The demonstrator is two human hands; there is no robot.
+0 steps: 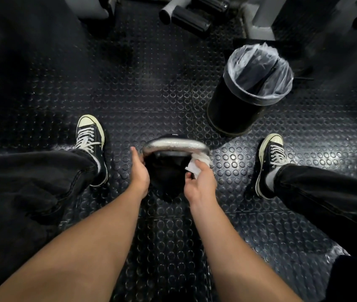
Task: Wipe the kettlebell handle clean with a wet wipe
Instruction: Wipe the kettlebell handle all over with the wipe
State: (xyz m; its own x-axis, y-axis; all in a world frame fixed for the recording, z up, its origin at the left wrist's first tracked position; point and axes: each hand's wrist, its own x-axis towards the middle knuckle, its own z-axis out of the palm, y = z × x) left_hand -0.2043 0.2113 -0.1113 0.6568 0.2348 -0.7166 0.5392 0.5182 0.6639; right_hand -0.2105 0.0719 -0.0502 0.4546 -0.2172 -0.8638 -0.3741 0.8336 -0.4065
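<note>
Right hand (199, 182) pinches the wet wipe (197, 163) around the handle (173, 143)'s right leg. Left hand (139, 171) braces the kettlebell (164, 179), fingers hidden. I'd keep it wrapped tight and slide slowly.

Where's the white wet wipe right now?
In the head view, the white wet wipe is pinched in the right hand, pressed on the right end of the silver kettlebell handle.

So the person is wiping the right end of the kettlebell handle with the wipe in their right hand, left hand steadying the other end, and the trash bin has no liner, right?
Not quite: the trash bin does have a liner, a clear plastic bag folded over its rim, as the head view shows. The rest holds: the right hand presses the wet wipe on the kettlebell handle's right end, and the left hand steadies the other.
</note>
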